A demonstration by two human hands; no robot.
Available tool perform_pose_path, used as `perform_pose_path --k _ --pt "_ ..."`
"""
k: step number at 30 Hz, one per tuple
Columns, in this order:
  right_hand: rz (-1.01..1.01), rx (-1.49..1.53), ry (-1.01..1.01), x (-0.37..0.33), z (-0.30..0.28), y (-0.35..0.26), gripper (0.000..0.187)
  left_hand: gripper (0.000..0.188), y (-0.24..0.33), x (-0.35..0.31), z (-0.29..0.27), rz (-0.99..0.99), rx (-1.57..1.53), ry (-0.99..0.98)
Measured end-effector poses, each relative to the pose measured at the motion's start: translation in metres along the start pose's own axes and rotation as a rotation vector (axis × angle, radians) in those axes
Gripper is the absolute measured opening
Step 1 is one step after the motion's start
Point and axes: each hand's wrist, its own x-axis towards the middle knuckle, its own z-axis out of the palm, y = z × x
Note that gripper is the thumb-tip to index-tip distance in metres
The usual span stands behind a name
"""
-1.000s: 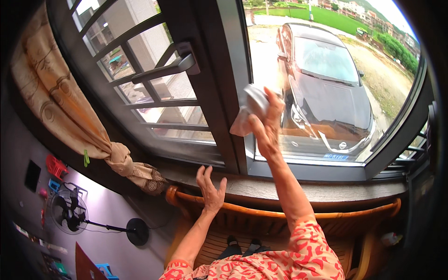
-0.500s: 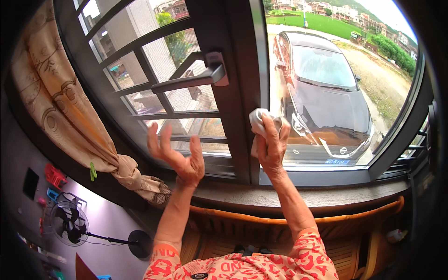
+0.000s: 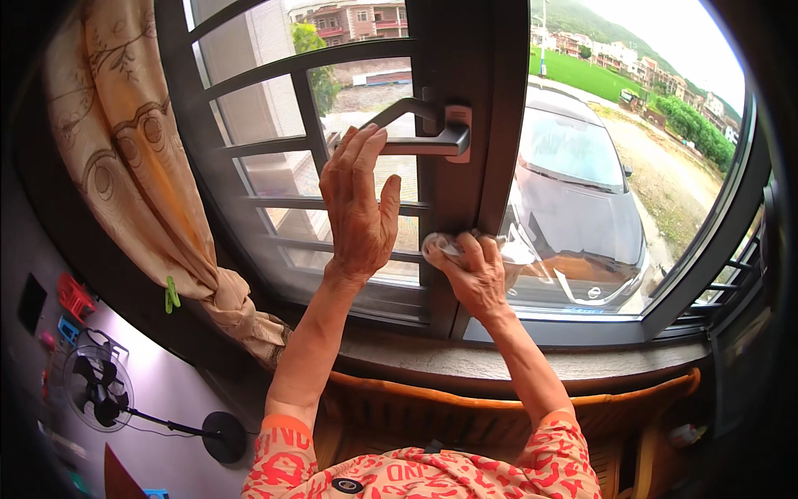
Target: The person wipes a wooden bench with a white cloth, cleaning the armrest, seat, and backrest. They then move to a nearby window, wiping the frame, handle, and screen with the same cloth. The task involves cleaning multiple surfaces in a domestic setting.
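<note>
Two short sleeves (image 3: 283,453), pale orange with red markings, nearest, at 7 and 5 o'clock; beyond, from 4 round to 7 o'clock, a slatted wooden seat (image 3: 619,399) with a curved back rail; past that rail, a rough grey windowsill (image 3: 607,363); at 4 o'clock, higher than the sill in view, the right hand (image 3: 480,283), closed, fingers bent over a crumpled pale cloth (image 3: 440,248); the cloth slightly blurred, toward 3 o'clock near the middle, at the dark window frame (image 3: 461,200), contact with it hard to tell; between 10 and 11 o'clock, the left hand (image 3: 359,212), open, fingers nearly straight and side by side, thumb apart; fingertips overlapping the free end of a grey lever handle (image 3: 428,143) near 12 o'clock, cannot tell touching from just in front; from this hand, the cloth at 4 o'clock; behind, dark window bars (image 3: 270,146); at 10 o'clock, a beige patterned curtain (image 3: 150,158), knotted low, a green clip (image 3: 172,295) near the knot; deeper in the room, at 8 o'clock, a black standing fan (image 3: 98,387); outside, between 2 and 3 o'clock, a dark car (image 3: 573,216) through the pane; farther, toward 1 o'clock, a green field (image 3: 573,68), then buildings (image 3: 665,77) and a hillside (image 3: 594,25).
</note>
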Motion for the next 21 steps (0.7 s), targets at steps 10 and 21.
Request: perform_pose_path --k 10,21 --pt "0.033 0.207 0.178 0.144 -0.102 0.022 0.034 0.030 -0.009 0.006 -0.007 -0.700 -0.832 0.236" --pt "-0.266 0.046 -0.006 0.201 -0.065 -0.030 0.014 0.029 -0.022 0.000 -0.003 -0.731 -1.042 0.257"
